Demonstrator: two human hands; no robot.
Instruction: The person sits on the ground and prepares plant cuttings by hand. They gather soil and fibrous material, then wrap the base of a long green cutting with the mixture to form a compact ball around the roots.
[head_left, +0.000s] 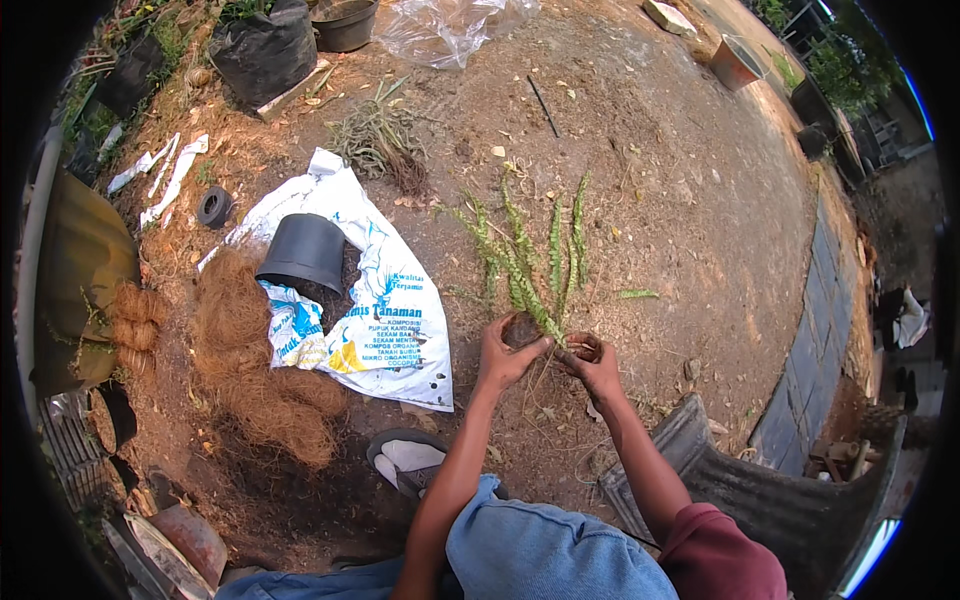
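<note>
A fern (534, 294) with several narrow green fronds is held low over the bare soil in front of me, its fronds pointing away. My left hand (510, 356) grips the dark root clump (520, 331) at its base, thumb reaching toward the stems. From the other side, the soiled fingers of my right hand (596, 364) pinch the base of the fronds. Thin strings or roots hang beneath the hands. One loose frond (638, 294) lies on the ground to the right. A black plastic pot (304, 251) lies tipped on a white printed sack (397, 367) to the left.
Brown coir fiber (247, 360) is heaped beside the sack. An uprooted, wilted plant (382, 139) and a thin dark rod (543, 105) lie farther off. Near the black roll (215, 207) are white strips (174, 178). A large dark planter (720, 472) stands close on my right.
</note>
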